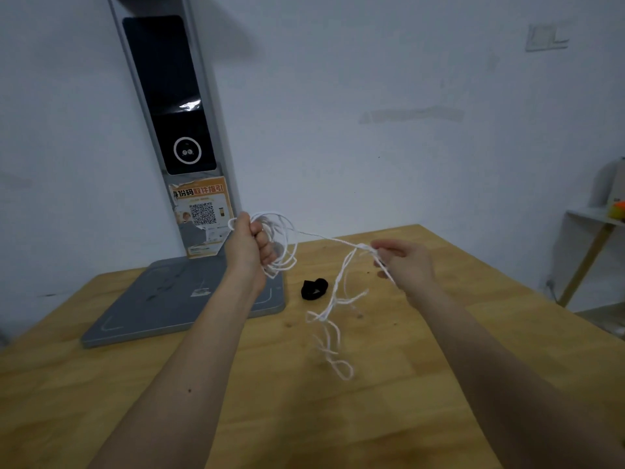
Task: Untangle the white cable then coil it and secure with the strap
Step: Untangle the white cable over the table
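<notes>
Cable [341, 282], white and thin, hangs in the air between two raised hands above a wooden table [406, 384]. One part is gathered into several loose loops, held upright in the left hand [248, 245], whose fingers are curled tight round the bundle. From those loops a single strand runs nearly level to the right, sloping slightly down, to the right hand [404, 262]. That hand pinches the strand between thumb and fingertips, the other fingers loosely bent. Below the pinch the remaining cable drops down and leftward in a twisted, tangled tail whose lowest loops are blurred; whether they touch the tabletop cannot be told. A black strap [314, 289] lies curled on the table, between the hands and just left of the hanging tail. Left of it stands a grey scale-like device [162, 306] with a flat base and a tall column bearing an orange QR-code sticker [201, 211].
</notes>
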